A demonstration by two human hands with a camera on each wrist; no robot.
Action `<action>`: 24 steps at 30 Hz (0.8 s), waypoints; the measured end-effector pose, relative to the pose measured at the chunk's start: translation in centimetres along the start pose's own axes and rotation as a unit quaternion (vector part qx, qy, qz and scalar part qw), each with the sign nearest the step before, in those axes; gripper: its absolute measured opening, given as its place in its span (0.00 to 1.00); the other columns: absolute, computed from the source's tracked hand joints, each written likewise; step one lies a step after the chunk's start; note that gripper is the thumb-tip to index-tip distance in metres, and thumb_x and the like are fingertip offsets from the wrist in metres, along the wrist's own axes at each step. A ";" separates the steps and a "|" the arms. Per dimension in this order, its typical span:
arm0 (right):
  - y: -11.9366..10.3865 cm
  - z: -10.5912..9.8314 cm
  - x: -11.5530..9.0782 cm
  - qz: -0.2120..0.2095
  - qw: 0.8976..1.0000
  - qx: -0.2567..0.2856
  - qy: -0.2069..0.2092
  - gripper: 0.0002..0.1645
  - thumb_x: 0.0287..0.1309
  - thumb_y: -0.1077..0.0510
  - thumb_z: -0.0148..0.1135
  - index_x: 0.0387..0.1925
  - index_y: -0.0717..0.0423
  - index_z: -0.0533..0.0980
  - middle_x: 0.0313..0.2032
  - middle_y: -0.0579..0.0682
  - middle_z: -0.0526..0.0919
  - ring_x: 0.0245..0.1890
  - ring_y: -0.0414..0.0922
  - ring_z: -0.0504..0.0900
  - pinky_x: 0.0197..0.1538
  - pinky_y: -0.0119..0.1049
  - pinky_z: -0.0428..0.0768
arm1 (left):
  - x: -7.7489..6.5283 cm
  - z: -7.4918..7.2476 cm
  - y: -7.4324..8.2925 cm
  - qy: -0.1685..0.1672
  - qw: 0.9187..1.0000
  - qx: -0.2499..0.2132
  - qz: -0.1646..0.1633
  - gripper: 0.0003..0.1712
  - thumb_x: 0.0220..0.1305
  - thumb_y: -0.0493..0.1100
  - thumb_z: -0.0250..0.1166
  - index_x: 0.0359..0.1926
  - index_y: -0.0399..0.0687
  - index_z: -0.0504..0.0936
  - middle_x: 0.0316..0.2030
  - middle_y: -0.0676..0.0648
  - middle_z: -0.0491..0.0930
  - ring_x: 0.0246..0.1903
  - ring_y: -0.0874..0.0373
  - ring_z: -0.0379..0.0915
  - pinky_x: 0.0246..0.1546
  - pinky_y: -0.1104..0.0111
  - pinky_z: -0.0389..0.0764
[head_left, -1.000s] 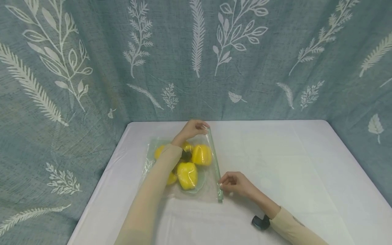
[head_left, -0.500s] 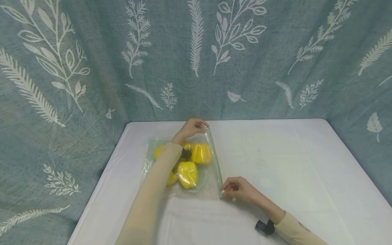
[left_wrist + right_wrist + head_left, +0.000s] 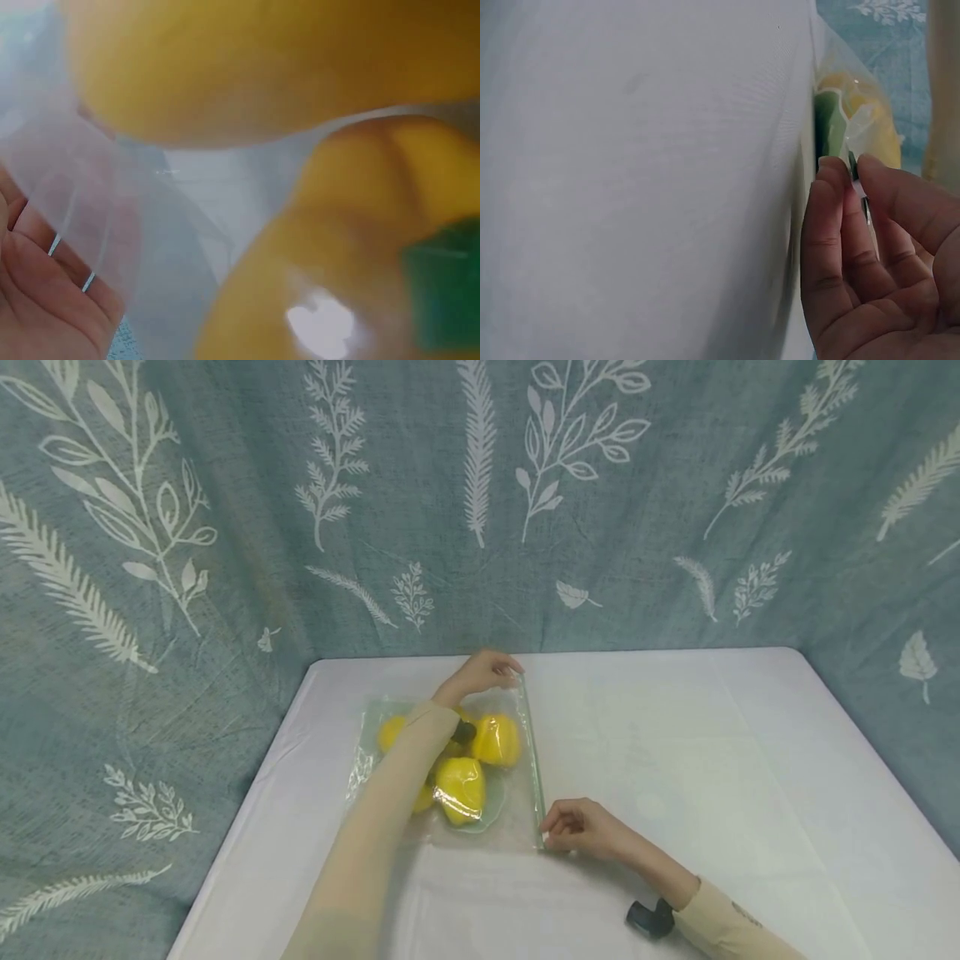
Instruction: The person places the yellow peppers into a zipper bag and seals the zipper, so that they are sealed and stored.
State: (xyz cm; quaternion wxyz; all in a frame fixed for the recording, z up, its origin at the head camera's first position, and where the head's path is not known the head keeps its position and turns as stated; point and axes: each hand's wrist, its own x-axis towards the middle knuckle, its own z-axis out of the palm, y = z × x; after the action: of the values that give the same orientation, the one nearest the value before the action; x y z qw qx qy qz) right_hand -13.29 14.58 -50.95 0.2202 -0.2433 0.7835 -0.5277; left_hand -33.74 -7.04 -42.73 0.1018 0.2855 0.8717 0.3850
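Note:
A clear zip bag with a green closure strip lies flat on the table. Inside it are several yellow bell peppers, partly covered by the left forearm. My left hand pinches the bag's far right corner at the strip's end. In the left wrist view, two peppers fill much of the frame through the plastic, and the left palm shows at lower left. My right hand pinches a small white slider near the strip's near end, between thumb and fingertips.
A white cloth covers the table. Blue-green curtains with white leaf prints hang behind it and at both sides. A black wrist camera sits at the right sleeve, low over the cloth.
My right hand has slid along the strip toward the near end of the bag, then nearly stopped. My left hand has shifted slightly right with the far corner, straightening the strip.

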 end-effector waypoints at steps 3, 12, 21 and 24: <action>0.2 -0.1 0.1 -0.005 1.000 0.002 -0.009 0.10 0.53 0.63 0.64 0.37 0.63 0.77 0.30 0.54 0.81 0.28 0.37 0.78 0.31 0.27 0.78 | 0.1 0.1 0.3 -0.006 1.000 0.003 0.001 0.14 0.59 0.34 0.63 0.47 0.35 0.80 0.44 0.37 0.80 0.44 0.46 0.76 0.47 0.62 0.77; 0.7 -0.5 0.1 -0.011 0.999 -0.023 -0.031 0.09 0.52 0.61 0.65 0.37 0.57 0.77 0.31 0.48 0.81 0.31 0.36 0.79 0.36 0.29 0.80 | 0.0 0.3 0.0 -0.030 1.000 0.004 0.004 0.15 0.62 0.36 0.60 0.49 0.37 0.79 0.47 0.40 0.80 0.46 0.49 0.75 0.49 0.64 0.76; 0.4 -1.8 0.3 -0.055 0.997 -0.049 -0.035 0.11 0.55 0.60 0.63 0.41 0.55 0.76 0.37 0.50 0.81 0.37 0.39 0.80 0.43 0.31 0.80 | -0.8 0.0 0.4 -0.067 0.998 0.012 0.007 0.19 0.67 0.41 0.56 0.55 0.36 0.75 0.53 0.39 0.76 0.51 0.48 0.74 0.55 0.60 0.73; 0.4 -2.5 0.6 -0.055 0.996 -0.058 -0.030 0.11 0.57 0.59 0.62 0.43 0.55 0.76 0.40 0.50 0.81 0.40 0.41 0.80 0.46 0.31 0.80 | -1.0 -0.2 0.4 -0.075 0.997 0.023 0.003 0.21 0.68 0.44 0.55 0.57 0.37 0.73 0.55 0.40 0.75 0.54 0.48 0.71 0.57 0.59 0.71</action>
State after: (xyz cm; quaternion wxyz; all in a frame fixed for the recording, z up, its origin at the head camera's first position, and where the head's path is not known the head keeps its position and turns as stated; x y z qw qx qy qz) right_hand -15.30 16.14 -50.56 0.1996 -0.3145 0.7911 -0.4852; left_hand -32.79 -7.52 -42.32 0.1592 0.3182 0.8695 0.3425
